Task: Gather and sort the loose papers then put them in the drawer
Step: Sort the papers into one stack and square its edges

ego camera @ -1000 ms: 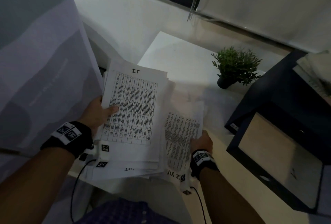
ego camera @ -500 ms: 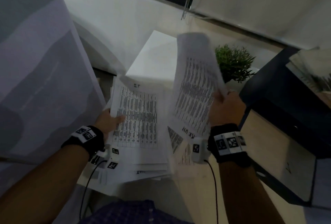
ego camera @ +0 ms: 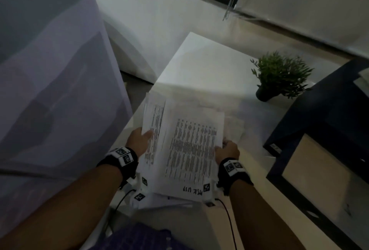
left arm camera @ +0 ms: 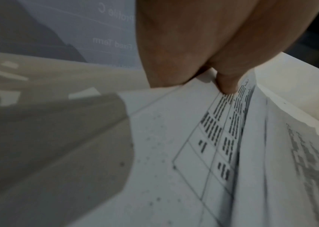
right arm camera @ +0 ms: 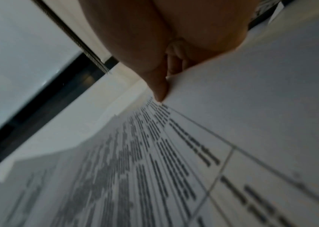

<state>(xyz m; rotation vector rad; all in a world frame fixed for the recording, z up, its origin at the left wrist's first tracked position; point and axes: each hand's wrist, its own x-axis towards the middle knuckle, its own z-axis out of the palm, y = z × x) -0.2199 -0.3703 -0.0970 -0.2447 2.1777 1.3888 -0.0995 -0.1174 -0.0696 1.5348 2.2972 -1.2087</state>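
Observation:
A stack of printed papers [ego camera: 185,150] with tables of text is held above the white table's [ego camera: 203,70] near corner. My left hand [ego camera: 139,140] grips the stack's left edge, thumb on top of a lower sheet [left arm camera: 213,138]. My right hand [ego camera: 227,149] pinches the right edge of the top sheet [right arm camera: 232,122], which lies over the stack. The open drawer [ego camera: 319,180] of the dark cabinet, with a pale wooden bottom, is at the right.
A small potted green plant [ego camera: 279,74] stands on the table beyond the papers. The dark cabinet [ego camera: 329,110] fills the right side. A large pale panel [ego camera: 50,70] rises at the left. A window blind with a cord [ego camera: 231,0] is at the back.
My right hand lifted a sheet from the table, raised it, then laid it on top of the stack in my left hand, covering the sheet headed "I.T".

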